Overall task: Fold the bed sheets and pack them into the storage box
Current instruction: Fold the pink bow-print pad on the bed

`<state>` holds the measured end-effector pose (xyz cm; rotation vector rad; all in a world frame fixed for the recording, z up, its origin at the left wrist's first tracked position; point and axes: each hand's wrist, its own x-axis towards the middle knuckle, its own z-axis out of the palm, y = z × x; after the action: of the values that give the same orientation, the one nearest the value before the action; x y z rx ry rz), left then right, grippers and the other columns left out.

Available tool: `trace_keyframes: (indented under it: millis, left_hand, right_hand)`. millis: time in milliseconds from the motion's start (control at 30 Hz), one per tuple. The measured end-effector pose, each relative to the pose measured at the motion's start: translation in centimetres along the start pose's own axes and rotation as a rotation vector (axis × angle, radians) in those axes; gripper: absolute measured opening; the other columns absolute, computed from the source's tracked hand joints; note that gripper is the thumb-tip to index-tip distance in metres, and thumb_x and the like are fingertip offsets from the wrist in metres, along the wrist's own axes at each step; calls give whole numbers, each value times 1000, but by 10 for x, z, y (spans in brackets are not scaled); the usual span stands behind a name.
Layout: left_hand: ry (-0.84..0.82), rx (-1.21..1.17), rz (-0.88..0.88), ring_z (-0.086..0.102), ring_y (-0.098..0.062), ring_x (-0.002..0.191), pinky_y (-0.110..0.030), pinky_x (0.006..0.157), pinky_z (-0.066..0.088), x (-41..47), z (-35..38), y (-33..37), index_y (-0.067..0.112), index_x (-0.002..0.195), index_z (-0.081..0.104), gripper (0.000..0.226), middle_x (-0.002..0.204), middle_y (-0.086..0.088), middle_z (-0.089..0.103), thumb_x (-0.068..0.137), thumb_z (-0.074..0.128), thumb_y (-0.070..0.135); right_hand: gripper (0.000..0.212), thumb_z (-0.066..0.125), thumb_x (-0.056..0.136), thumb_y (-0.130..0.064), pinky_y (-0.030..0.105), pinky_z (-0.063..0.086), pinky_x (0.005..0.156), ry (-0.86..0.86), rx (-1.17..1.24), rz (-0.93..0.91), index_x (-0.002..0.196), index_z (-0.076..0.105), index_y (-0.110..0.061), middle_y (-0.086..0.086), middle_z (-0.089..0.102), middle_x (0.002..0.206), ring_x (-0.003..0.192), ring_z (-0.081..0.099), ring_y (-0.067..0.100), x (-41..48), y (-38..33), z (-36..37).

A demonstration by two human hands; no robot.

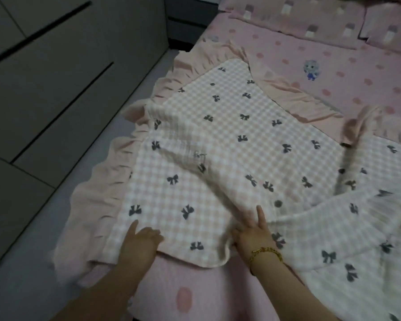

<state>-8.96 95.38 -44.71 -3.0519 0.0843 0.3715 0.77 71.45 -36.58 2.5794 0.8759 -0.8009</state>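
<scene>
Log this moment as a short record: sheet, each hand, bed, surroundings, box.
sheet: gingham sheet with dark bows and pink ruffle, spread on the bed, right part rumpled
left hand: fingers curled on the sheet's near edge
right hand: index finger straight on the sheet, grip unclear; gold bracelet on wrist
bed: pink dotted cover, pillows at far end
surroundings: grey cabinet to the left
storage box: not in view

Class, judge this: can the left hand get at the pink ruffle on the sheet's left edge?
Probably yes: the left hand rests on the checked sheet right beside the pink ruffle, with nothing between them.
</scene>
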Motion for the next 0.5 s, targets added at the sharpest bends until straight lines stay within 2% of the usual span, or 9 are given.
trace_keyframes:
  millis: [33,100,133,167,233,333,367,433,500]
  left_hand:
    - [-2,-13,54,61,-5,42,-31,85,35,14,-14,-20,31,47,69,23,48,11,64,29,69,17]
    - [0,-67,97,58,-1,43,-18,68,43,41,-49,-46,33,48,68,18,46,13,61,39,82,29]
    - [-24,-94,103,63,-3,58,-15,66,42,60,-74,-57,32,62,72,15,61,11,68,53,83,35]
    - [-82,-74,107,66,-7,80,-17,72,39,82,-100,-66,32,83,73,14,84,8,72,73,72,41]
    - [-59,-55,68,55,-18,110,-24,91,34,135,-150,-84,29,105,66,28,116,3,64,91,48,44]
    - [133,47,-31,47,-26,120,-35,113,17,214,-222,-93,21,89,62,17,115,-7,61,93,48,29]
    - [224,93,-72,44,-25,122,-39,116,6,240,-241,-92,23,91,62,16,116,-9,61,93,46,25]
    - [403,118,-152,34,-24,130,-46,115,-6,273,-263,-93,21,120,57,29,131,-9,52,96,41,22]
    - [538,-45,-252,16,-21,141,-47,114,-9,293,-270,-91,22,145,27,47,152,-7,24,99,35,25]
  right_hand:
    - [37,36,97,-20,40,-13,115,-24,16,29,133,47,-16,6,43,141,142,12,30,8,-2,-12]
    - [32,36,98,-22,27,22,107,15,116,78,121,56,-17,6,58,123,126,41,25,13,9,-25]
    - [30,35,99,-26,25,32,97,36,210,118,116,58,-17,5,61,117,117,50,23,15,18,-36]
    - [29,36,99,-30,24,37,86,61,319,162,109,60,-19,4,63,110,109,55,22,18,29,-49]
    - [18,43,97,-28,23,38,73,64,525,223,97,59,-20,6,59,99,95,58,19,32,54,-87]
    - [16,46,96,-23,21,31,70,181,538,363,96,56,-11,16,54,99,92,54,20,73,103,-147]
    - [22,44,97,-24,23,34,75,285,526,459,101,59,-8,19,57,107,100,55,25,87,120,-166]
    - [28,38,99,-21,33,36,92,534,438,648,109,59,-6,20,58,120,111,52,33,103,146,-190]
    - [37,36,97,-12,38,23,108,674,391,792,133,45,-11,20,39,142,131,34,33,117,162,-200]
